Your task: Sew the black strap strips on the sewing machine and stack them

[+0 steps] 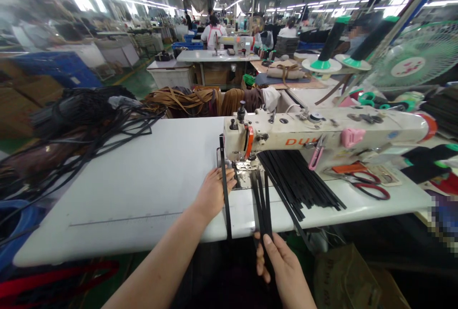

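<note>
My left hand (pixel 211 192) is beside the needle area of the sewing machine (pixel 282 130), fingers bent together. One narrow black strap (pixel 227 213) runs across its fingers, upper end in front of the machine head and lower end past the table edge. The fingers appear closed on this strap, though their undersides are hidden. At the front edge, my right hand (pixel 277 256) pinches a few black straps (pixel 263 204) between thumb and fingers. Their far ends reach the metal needle plate (pixel 245 175). A fanned pile of cut black straps (pixel 300 180) lies under the machine arm.
Red-handled scissors (pixel 370 187) lie right of the pile. Pink thread snips (pixel 315 156) hang on the machine. Bundled black cords (pixel 82 113) hang over the left side of the white table (pixel 153 170). Thread cones (pixel 332 44) and a green fan (pixel 411 61) stand at right. People work farther back.
</note>
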Available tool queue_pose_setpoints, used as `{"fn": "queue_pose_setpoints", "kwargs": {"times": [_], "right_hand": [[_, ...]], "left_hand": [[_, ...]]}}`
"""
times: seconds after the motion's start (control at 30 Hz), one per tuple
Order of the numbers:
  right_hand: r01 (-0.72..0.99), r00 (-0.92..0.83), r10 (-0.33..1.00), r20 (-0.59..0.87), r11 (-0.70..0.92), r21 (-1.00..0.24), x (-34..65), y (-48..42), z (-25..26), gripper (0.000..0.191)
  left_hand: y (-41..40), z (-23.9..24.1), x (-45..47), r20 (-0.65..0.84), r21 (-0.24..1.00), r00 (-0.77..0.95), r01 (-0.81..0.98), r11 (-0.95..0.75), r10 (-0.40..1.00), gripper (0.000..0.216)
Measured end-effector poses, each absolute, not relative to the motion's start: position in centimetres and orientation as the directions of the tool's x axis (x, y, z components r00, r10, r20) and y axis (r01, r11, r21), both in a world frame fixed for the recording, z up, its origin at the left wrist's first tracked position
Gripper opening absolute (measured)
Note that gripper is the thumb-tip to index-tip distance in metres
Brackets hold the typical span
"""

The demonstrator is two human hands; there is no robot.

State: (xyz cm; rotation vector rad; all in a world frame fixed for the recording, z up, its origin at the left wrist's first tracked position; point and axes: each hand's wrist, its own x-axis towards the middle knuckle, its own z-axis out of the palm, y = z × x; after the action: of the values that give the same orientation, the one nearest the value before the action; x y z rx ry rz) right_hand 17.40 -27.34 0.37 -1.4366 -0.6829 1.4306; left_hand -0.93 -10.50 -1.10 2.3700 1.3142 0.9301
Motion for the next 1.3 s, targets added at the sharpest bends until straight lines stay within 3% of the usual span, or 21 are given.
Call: {"fn": "queue_pose_setpoints", "kwargs": {"times": [0.83,1.03,1.3], "right_hand": [[-0.317,0.136,0.834,-0.535,-0.475,-0.821,16.9,-27.0,0.4,0.072],[-0.305,0.122,0.860,-0.496,-0.443,-0.843,16.6,-27.0,0.4,0.076],[-0.283,0.008,0.873,-0.487,-0.465,-0.839,16.2,-26.9,0.6,0.069]], "left_hand": [[-10.1,-1.8,-0.8,0.464,0.423,0.385,0.694,-0.582,0.797,0.030],[-8.3,-2.3,-1.3,0.504,0.520,0.349,0.608,-0.600,0.790,0.027],[-2.3,-2.1,-1.0,0.392,0.658,0.255,0.594,-0.463,0.884,0.026]]}}
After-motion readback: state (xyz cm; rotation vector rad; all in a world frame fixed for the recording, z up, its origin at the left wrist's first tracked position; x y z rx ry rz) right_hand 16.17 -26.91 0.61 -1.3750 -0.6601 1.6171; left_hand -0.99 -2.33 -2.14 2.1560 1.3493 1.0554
